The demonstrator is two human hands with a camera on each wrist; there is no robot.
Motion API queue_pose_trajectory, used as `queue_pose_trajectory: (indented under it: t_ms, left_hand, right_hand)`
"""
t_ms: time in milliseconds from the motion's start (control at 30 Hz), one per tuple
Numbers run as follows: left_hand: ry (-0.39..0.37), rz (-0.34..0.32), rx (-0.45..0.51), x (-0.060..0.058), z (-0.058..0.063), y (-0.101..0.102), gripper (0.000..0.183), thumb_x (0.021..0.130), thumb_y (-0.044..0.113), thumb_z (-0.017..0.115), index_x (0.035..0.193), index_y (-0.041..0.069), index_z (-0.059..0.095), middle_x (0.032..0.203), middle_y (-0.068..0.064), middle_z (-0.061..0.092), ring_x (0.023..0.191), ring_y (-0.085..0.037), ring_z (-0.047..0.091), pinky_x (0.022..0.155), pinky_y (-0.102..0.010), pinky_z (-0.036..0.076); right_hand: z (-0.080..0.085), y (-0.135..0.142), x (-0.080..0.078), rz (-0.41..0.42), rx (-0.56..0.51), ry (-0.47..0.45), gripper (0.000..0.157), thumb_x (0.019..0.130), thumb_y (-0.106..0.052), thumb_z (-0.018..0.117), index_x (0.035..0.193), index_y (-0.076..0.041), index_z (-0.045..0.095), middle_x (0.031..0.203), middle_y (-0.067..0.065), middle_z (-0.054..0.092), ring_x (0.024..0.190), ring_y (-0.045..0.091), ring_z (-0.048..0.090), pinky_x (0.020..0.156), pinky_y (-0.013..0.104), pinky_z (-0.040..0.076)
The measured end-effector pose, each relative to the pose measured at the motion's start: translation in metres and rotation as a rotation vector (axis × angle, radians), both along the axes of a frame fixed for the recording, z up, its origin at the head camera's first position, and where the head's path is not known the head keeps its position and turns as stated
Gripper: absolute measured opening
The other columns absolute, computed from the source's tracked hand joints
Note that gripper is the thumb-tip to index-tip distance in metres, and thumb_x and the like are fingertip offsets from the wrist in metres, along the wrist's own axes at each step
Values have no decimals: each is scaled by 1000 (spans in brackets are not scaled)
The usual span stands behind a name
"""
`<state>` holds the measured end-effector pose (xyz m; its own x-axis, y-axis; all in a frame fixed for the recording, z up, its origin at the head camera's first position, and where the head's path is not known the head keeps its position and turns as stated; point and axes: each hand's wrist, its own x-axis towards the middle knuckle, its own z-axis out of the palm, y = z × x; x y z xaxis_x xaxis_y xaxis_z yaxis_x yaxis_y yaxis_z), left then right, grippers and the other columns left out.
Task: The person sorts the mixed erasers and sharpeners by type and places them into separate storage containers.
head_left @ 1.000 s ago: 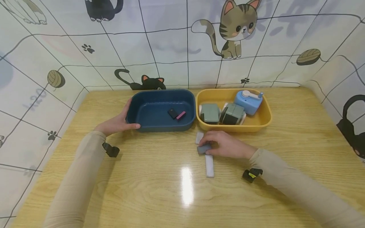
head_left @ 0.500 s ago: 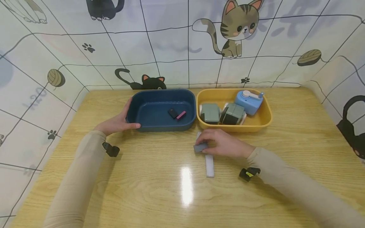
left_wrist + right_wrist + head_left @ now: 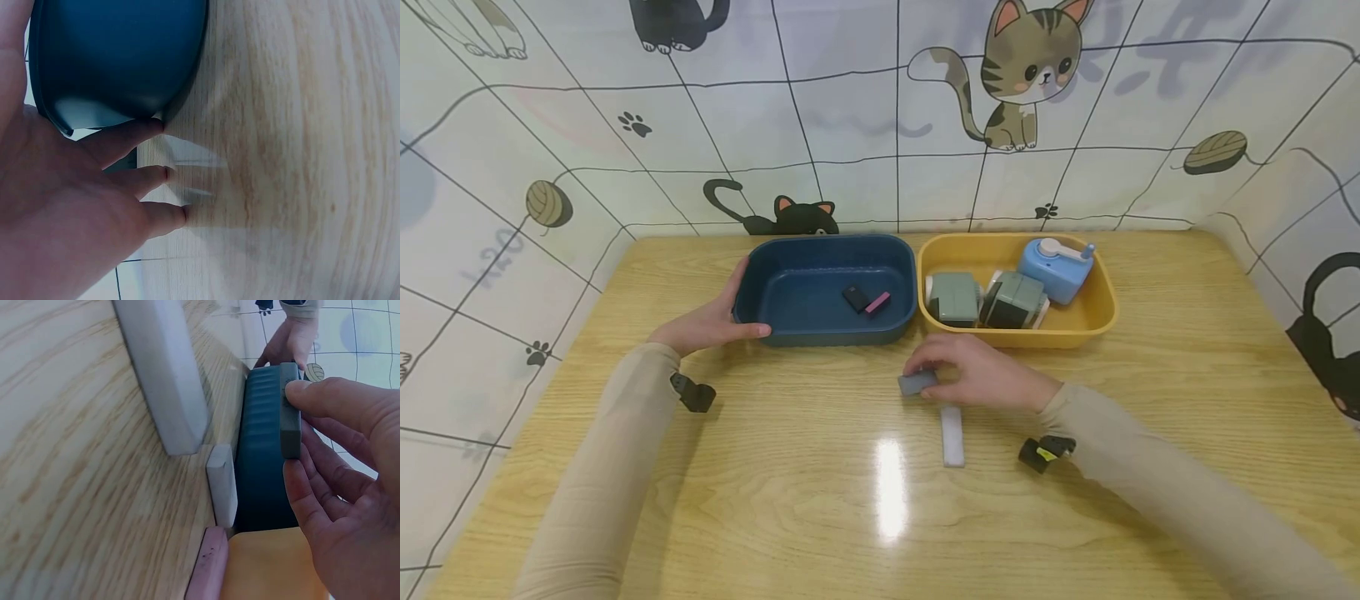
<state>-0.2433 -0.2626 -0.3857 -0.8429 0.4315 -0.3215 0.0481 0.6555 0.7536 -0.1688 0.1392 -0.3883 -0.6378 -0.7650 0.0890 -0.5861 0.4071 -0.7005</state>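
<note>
My right hand [image 3: 973,375] pinches a grey eraser [image 3: 914,384] between thumb and fingertips. It is over the table, in front of where the two bins meet. The right wrist view shows the grey eraser [image 3: 289,428] raised off the wood. A long white block [image 3: 952,437] lies just nearer than that hand. A small white block [image 3: 222,487] and a pink one [image 3: 208,565] also lie on the table, but the hand hides them in the head view. At the left end of a dark blue bin [image 3: 820,337], my left hand [image 3: 718,327] rests against the walls with fingers spread and fairly straight.
Inside the blue bin lie a black block [image 3: 854,298] and a pink block [image 3: 877,302]. Beside it stands a yellow bin [image 3: 1022,337] with two grey-green sharpener-like devices [image 3: 955,298] and a blue crank pencil sharpener [image 3: 1056,271]. A cat-patterned wall covering [image 3: 850,125] borders the table.
My right hand has moved left and slightly away from me with the grey eraser, which is now clear of the long white block. The left hand and both bins stay put.
</note>
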Motion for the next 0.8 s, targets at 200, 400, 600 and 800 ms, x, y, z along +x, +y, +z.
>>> queue_pose_trajectory:
  t_ms: [200, 400, 600, 800]
  left_hand:
    - [0, -1, -14, 0, 0, 0, 114, 88, 38, 71, 147, 39, -27, 157, -2, -23, 144, -34, -6, 109, -60, 11]
    - [-3, -2, -16, 0, 0, -1, 115, 88, 39, 71, 147, 37, -27, 157, -3, -23, 144, -35, -7, 109, -61, 11]
    - [-1, 2, -9, 0, 0, -1, 115, 87, 39, 71, 148, 36, -27, 157, -3, -23, 144, -35, -7, 109, -62, 11]
    - [-5, 5, -6, 2, 3, 1, 114, 87, 38, 71, 148, 37, -26, 158, -2, -22, 144, -35, -6, 109, -61, 12]
  right_hand:
    - [3, -4, 0, 7, -9, 2, 26, 84, -8, 75, 109, -12, 70, 105, -6, 62, 93, 11, 57, 83, 38, 50]
    - [6, -11, -3, 16, -11, 23, 25, 84, -9, 75, 109, -13, 70, 103, -7, 62, 91, 10, 56, 81, 37, 50]
    - [9, -16, -5, 29, -11, 28, 26, 83, -8, 76, 109, -12, 71, 104, -5, 63, 91, 12, 56, 82, 39, 50]
    - [15, -21, -7, 48, 6, 29, 25, 86, -10, 74, 111, -11, 70, 106, -4, 64, 93, 13, 57, 84, 39, 49]
